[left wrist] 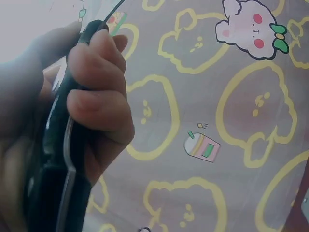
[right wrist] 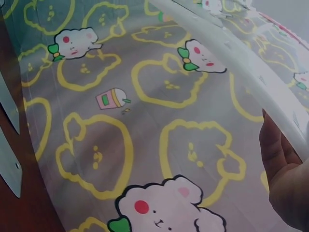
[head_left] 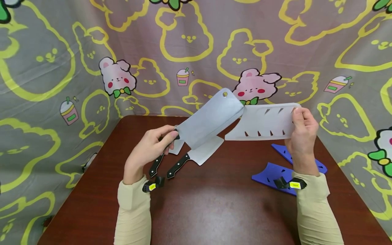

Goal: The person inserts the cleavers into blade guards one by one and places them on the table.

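Observation:
My left hand [head_left: 150, 144] grips a cleaver [head_left: 211, 117] by its black handle [left wrist: 60, 125], fingers curled round it. The broad steel blade is raised above the table and slants up to the right, a round hole near its far corner. My right hand [head_left: 303, 132] pinches the right end of a white slotted blade guard [head_left: 266, 122], also in the air; its near fingers show at the edge of the right wrist view. The blade's far corner meets the guard's left end in the head view; whether they touch, I cannot tell.
Below the cleaver, a black-handled kitchen knife [head_left: 206, 151] lies on the brown table [head_left: 214, 211]. Another knife [head_left: 156, 165] beside it is partly hidden by my left hand. Two blue slotted blade guards [head_left: 272, 173] lie near my right wrist. Patterned cloth [head_left: 190, 41] surrounds the table.

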{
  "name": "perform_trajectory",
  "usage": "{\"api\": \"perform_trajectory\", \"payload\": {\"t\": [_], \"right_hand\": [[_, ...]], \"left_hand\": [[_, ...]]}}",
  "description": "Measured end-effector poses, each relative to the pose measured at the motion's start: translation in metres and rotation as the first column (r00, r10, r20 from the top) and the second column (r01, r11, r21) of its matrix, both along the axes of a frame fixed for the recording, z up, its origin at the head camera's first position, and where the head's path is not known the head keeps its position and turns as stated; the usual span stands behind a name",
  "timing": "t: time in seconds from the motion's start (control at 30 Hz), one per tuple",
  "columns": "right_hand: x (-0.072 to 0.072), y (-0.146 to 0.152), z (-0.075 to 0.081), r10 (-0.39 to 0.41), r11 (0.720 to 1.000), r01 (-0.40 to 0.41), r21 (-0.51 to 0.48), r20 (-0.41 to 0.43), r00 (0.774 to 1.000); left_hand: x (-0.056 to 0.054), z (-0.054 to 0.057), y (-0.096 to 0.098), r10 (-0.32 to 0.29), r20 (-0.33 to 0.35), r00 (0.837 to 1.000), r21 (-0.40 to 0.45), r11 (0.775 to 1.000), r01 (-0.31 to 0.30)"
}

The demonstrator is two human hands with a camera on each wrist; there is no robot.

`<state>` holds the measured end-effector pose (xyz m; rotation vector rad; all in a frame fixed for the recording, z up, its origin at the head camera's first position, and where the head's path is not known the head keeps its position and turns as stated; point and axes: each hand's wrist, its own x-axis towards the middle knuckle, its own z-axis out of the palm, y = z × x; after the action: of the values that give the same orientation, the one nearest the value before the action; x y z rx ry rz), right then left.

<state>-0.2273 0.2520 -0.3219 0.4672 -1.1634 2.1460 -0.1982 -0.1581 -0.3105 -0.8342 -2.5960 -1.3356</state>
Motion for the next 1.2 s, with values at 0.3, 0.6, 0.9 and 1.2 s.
{"api": "perform_trajectory", "payload": {"t": [0.3, 0.6, 0.9, 1.2], "right_hand": [[0.001, 0.012, 0.004, -0.02, 1.0, 0.02, -0.001, -0.014, 1.0], [0.004, 0.027, 0.006, -0.037, 0.999, 0.037, 0.007, -0.023, 0.999], [0.006, 0.026, 0.007, -0.039, 0.996, 0.04, 0.074, -0.015, 0.999], [0.008, 0.015, 0.005, 0.052, 0.996, -0.054, 0.075, 0.026, 0.998]], "left_hand": [[0.011, 0.003, 0.021, -0.058, 0.103, 0.993, -0.214, 0.974, 0.079], [0.006, -0.005, 0.034, -0.102, 0.077, 0.992, -0.264, 0.957, 0.119], [0.009, -0.001, 0.023, -0.116, 0.141, 0.983, -0.29, 0.945, 0.153], [0.013, 0.001, 0.014, -0.134, 0.208, 0.969, -0.343, 0.918, 0.201]]}}
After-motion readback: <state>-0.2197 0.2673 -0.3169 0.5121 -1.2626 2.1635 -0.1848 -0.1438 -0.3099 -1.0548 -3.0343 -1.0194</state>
